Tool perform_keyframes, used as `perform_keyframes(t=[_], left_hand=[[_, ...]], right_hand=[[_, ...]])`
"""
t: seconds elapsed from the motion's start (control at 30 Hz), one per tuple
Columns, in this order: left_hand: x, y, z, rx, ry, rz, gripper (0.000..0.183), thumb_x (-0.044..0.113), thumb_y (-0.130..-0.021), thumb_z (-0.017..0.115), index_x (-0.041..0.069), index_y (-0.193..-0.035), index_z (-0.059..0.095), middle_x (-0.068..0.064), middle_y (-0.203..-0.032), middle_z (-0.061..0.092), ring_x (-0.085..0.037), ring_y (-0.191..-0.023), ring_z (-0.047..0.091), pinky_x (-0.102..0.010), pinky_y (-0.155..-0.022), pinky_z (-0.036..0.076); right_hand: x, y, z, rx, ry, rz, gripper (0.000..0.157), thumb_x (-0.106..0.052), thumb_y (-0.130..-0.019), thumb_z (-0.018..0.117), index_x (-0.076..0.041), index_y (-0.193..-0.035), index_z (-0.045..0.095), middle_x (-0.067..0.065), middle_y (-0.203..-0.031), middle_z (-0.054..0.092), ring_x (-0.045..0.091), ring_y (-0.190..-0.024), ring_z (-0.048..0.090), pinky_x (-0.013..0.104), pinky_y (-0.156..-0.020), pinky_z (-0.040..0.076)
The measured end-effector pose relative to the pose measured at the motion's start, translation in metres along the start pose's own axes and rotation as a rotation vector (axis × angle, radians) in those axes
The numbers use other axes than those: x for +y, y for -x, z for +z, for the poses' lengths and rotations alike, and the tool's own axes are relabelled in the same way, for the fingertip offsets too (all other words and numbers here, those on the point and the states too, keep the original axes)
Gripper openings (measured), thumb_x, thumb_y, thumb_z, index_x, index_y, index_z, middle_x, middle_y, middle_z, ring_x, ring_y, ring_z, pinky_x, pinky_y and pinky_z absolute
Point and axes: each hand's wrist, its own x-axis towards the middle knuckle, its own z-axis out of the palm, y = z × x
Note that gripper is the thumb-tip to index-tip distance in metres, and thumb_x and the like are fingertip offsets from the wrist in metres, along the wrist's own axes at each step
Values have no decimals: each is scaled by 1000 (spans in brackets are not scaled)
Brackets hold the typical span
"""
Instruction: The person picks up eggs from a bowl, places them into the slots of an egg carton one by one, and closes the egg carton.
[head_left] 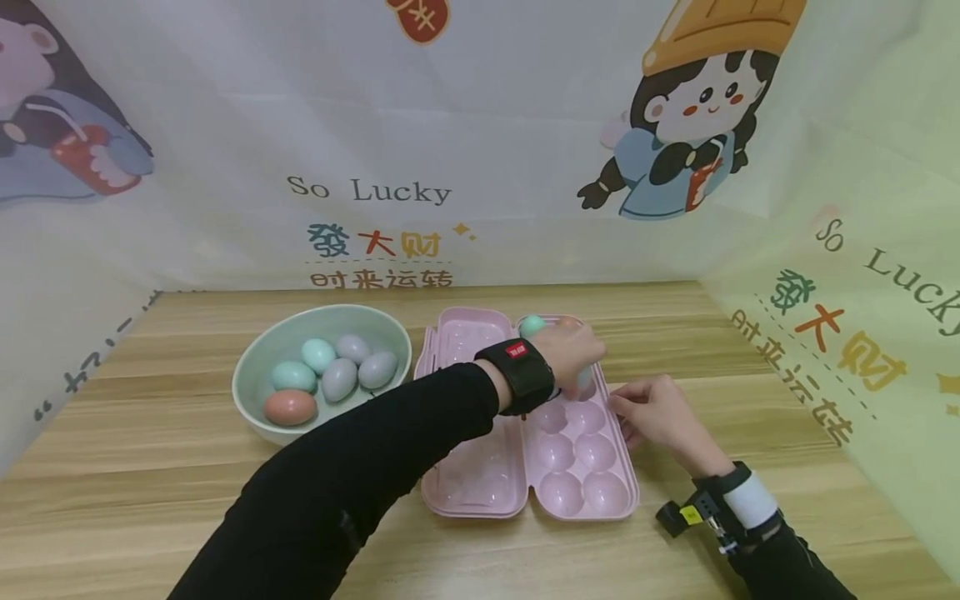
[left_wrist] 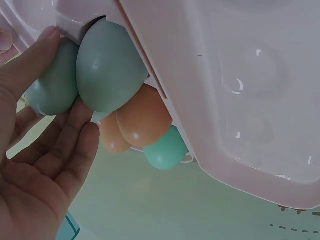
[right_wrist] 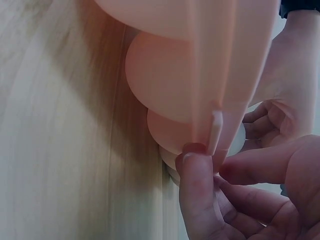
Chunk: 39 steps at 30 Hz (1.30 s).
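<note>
A pink egg carton [head_left: 474, 475] lies unfolded on the table, its cupped half to the right. Over the far cups, my left hand [head_left: 572, 354] holds a blue-green egg [left_wrist: 52, 85] between thumb and fingers. Beside that egg, a second blue-green egg [left_wrist: 111, 67], brown eggs [left_wrist: 145, 117] and a mint egg [left_wrist: 165, 147] sit in the carton. Several nearer cups hold no eggs. My right hand [head_left: 663, 417] pinches the carton's right rim by a small tab [right_wrist: 216, 131], seen in the right wrist view. In the head view, my left hand hides part of the far cups.
A pale green bowl [head_left: 247, 387] left of the carton holds several blue-green and grey eggs [head_left: 339, 380] and a brown egg [head_left: 290, 407]. A printed cloth [head_left: 510, 150] rises behind the wooden table [head_left: 112, 517] and along its sides.
</note>
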Motion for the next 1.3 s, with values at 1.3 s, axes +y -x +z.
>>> perform_keyframes(t=[1.3], left_hand=[[-18, 24, -14, 52, 144, 40, 23, 20, -87, 74, 6, -105, 68, -4, -98, 62, -17, -91, 55, -28, -74, 46]], right_hand=[[0, 1, -1, -13, -10, 14, 22, -3, -95, 60, 15, -105, 67, 16, -78, 69, 22, -54, 64, 36, -51, 55]])
